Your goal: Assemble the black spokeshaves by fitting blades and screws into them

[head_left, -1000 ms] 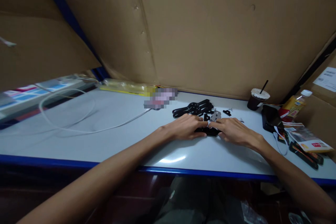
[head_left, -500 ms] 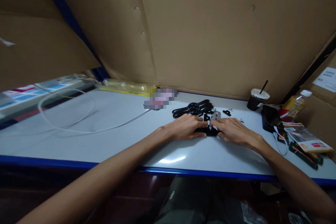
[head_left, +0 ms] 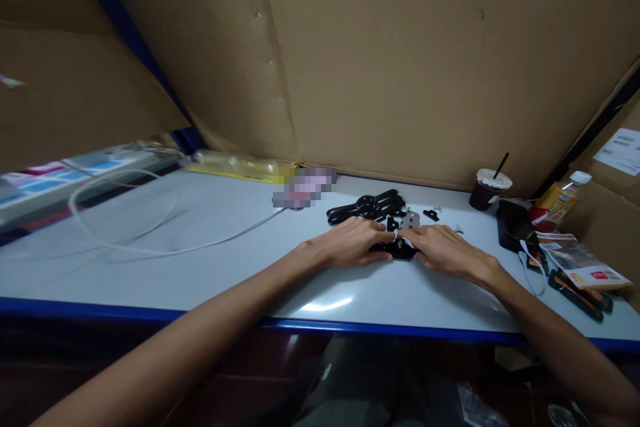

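Between my two hands lies a flat black part (head_left: 400, 251) on the white table, with small silvery hardware on it. My left hand (head_left: 357, 241) grips its left end, thumb at the near edge and fingers over the top. At the other end, my right hand (head_left: 445, 248) has its fingertips closed on the same part. Just beyond my fingers are a grey metal plate with holes (head_left: 411, 219) and a small black bracket (head_left: 393, 223). Glossy black handle-like pieces (head_left: 367, 207) sit behind my left hand. Farther right lie another small black bracket (head_left: 431, 215) and a wing screw (head_left: 459, 229).
At right stand a lidded cup with a straw (head_left: 491, 188) and a bottle (head_left: 560, 200), beside a black device (head_left: 515, 223) and a packet (head_left: 583, 260). A white cable (head_left: 220, 245) loops across the left side. Cardboard (head_left: 350, 60) walls the back.
Both hands stay in place on the black part. The view shifts very slightly; little else differs.
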`<state>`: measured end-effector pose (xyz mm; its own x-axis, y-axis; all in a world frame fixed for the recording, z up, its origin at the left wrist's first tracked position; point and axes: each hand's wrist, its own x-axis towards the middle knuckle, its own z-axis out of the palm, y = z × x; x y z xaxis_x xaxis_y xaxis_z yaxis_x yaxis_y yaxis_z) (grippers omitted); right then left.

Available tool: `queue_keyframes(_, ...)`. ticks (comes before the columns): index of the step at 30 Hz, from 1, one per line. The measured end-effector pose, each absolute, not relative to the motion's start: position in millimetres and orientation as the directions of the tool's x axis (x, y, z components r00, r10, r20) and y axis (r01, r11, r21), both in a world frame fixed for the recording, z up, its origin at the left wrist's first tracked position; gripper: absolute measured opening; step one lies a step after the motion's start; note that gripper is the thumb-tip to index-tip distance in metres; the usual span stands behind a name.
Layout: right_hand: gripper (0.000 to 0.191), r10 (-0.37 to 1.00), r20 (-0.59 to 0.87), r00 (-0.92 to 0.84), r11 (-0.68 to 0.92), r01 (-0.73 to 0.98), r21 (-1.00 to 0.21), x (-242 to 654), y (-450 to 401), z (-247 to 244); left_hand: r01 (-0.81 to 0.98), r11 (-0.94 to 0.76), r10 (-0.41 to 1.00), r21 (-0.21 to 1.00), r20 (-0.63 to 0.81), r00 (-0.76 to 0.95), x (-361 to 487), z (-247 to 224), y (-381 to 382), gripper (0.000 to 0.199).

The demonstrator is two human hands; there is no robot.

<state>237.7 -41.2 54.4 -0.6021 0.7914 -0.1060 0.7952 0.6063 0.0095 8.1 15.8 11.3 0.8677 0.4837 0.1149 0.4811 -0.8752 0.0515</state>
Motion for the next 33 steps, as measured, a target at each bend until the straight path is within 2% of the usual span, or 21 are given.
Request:
queue_keyframes(7,0.039,0.786,-0.091,-0.612,0.612,0.790,-0.025,241.3,-38.6,52.2,0.464,-0.883,0.470,0.075,0.119,0.875,8.2,12.4,15.9,0.034)
queue_keyframes(15,0.036,0.747,0.030,-0.665,0.655,0.727,-0.206,251.9,-26.7,48.8,0.485,-0.859,0.507,0.165,0.141,0.850,4.5,12.1,19.9,0.036)
queue_keyframes(23,0.020,0.755,0.113,-0.646,0.656,0.742,-0.142,249.6,-16.1,24.0,0.480,-0.863,0.500,0.160,0.126,0.857,3.1,13.9,19.5,0.022)
queue_keyframes(28,0.016,0.753,0.120,-0.647,0.658,0.744,-0.115,248.9,-15.2,21.8,0.466,-0.870,0.487,0.159,0.139,0.862,2.8,13.9,20.5,0.022)
queue_keyframes(33,0.016,0.757,0.129,-0.641,0.654,0.743,-0.142,246.6,-16.2,20.8,0.469,-0.868,0.490,0.166,0.133,0.861,2.2,11.9,22.4,0.023)
